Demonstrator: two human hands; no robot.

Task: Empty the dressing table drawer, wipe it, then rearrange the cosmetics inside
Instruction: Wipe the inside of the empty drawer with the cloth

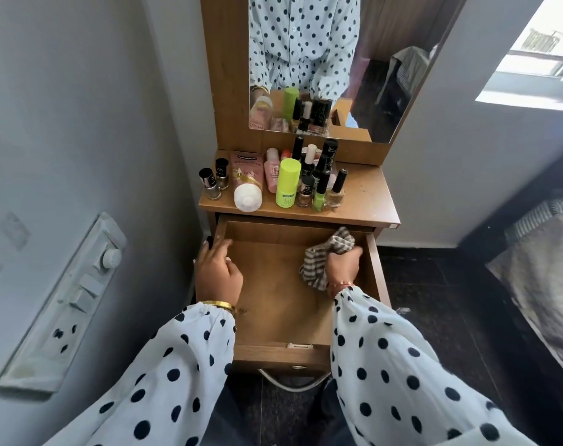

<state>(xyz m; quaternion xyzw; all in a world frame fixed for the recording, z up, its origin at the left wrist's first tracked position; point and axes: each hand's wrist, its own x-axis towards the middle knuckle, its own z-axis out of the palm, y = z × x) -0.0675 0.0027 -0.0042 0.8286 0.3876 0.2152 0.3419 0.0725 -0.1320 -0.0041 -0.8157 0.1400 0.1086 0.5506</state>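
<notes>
The wooden drawer (273, 317) of the dressing table is pulled out and holds no cosmetics. My right hand (342, 263) grips a striped grey-and-white cloth (333, 244) inside the drawer, near its back right corner. My left hand (217, 270) holds the drawer's left wall, fingers curled over the rim. On the tabletop (363, 197) stand the cosmetics: a pink tube (247, 178) with a white cap, a lime-green bottle (287, 183), a small pink bottle (272, 172), and several nail polish bottles (325, 188).
A mirror (322, 59) rises behind the tabletop. A grey wall with a switch panel (67, 304) stands close on the left. A bed (537, 268) lies to the right across a dark floor. A metal handle (293, 381) hangs under the drawer front.
</notes>
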